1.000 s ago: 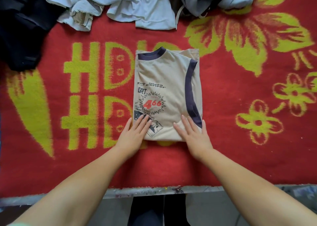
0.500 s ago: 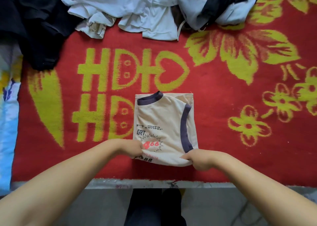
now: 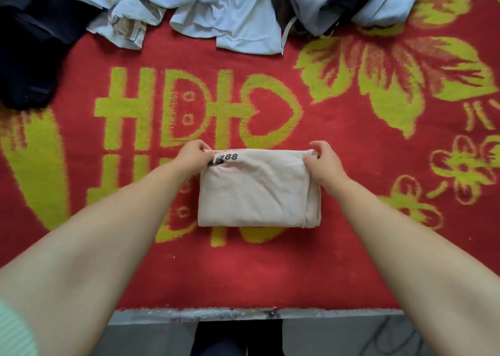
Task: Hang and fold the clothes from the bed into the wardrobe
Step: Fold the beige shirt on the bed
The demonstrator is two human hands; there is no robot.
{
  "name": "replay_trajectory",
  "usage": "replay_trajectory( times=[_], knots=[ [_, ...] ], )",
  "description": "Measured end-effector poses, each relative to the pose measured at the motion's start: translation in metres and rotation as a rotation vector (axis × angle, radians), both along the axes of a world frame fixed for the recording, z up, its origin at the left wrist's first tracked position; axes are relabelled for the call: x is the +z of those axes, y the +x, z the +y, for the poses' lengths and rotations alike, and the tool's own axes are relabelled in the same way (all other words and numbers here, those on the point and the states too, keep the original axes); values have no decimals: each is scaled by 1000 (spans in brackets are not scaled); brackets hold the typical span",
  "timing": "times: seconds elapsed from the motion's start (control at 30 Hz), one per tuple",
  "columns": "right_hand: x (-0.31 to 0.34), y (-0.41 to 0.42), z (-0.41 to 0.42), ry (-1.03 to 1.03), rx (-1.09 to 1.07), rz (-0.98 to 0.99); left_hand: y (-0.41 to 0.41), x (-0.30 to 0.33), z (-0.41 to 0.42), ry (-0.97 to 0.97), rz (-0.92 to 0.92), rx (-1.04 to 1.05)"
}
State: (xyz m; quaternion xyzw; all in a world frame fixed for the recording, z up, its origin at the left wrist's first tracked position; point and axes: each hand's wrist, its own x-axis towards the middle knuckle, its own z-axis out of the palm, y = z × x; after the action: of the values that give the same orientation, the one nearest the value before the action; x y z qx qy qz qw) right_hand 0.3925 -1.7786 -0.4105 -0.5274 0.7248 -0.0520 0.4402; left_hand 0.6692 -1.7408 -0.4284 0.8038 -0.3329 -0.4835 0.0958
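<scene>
A beige T-shirt [image 3: 257,190] lies folded into a compact rectangle on the red blanket with yellow-green lettering and flowers [image 3: 351,150] that covers the bed. Its plain back faces up, and a strip of black and red print shows along the far edge. My left hand [image 3: 193,157] pinches the far left corner of the fold. My right hand [image 3: 323,162] pinches the far right corner. Both forearms reach in from the near side.
A heap of unfolded clothes lies along the far edge: dark garments [image 3: 35,39] at the left, white and pale blue ones [image 3: 230,12] in the middle, grey and dark ones [image 3: 373,1] at the right. The bed's near edge [image 3: 243,315] runs below, with floor beyond.
Both hands gripped the shirt's near hem and brought it over to the far edge, halving the shirt. The printed front and dark collar are now hidden under the fold.
</scene>
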Motion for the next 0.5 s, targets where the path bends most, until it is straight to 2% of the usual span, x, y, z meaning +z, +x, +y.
replay_trajectory(
  times=[0.07,0.13,0.27,0.37,0.5],
  knots=[
    [-5,6,10,-36,-132,-43,-13,-8,13,-108,-88,181],
    [-7,13,24,-65,-171,-7,-28,-11,30,-176,-118,288],
    [-13,14,45,-62,-116,117,-42,-14,52,-217,-233,245],
    [-18,7,35,-91,-168,74,-37,-20,47,-251,-303,269],
    [-18,5,30,-94,-216,-11,-33,-24,45,-179,-312,250]
  ],
)
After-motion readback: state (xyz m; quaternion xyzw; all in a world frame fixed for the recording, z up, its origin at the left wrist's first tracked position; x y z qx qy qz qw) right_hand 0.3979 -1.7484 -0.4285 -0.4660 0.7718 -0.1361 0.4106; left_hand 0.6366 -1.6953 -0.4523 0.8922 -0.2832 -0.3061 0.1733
